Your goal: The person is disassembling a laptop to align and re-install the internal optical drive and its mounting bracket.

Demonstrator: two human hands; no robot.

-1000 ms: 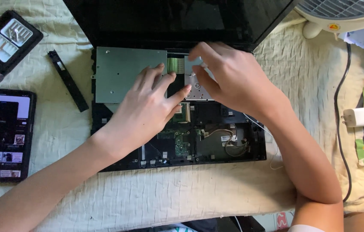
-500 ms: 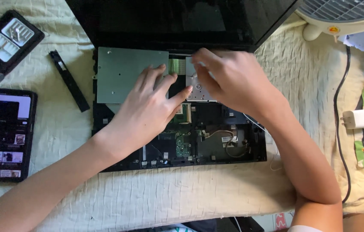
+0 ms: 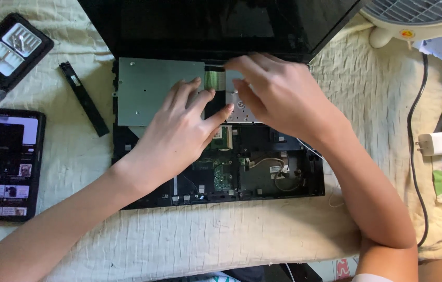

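the opened laptop base point(image 3: 262, 180) lay on a quilted cloth point(image 3: 221, 240), its boards bare. the left hand point(image 3: 179, 136) rested flat, fingers spread, on the grey metal plate point(image 3: 153, 91). the right hand point(image 3: 278, 96) curled its fingers over a small silver part point(image 3: 239, 110) beside the green ribbon cable point(image 3: 213, 79); whether they pinched it i couldn't tell. that part looked thin and fragile, best held by its edges. a phone point(image 3: 7, 164) lay to the left.

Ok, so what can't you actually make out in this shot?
Head view only:
- Part under the right hand: covered by its fingers, grip unclear.
- Laptop centre: hidden by the left hand.
- Screen: dark, top cut off.
- Fan: cut off.
- Phone display: too small.
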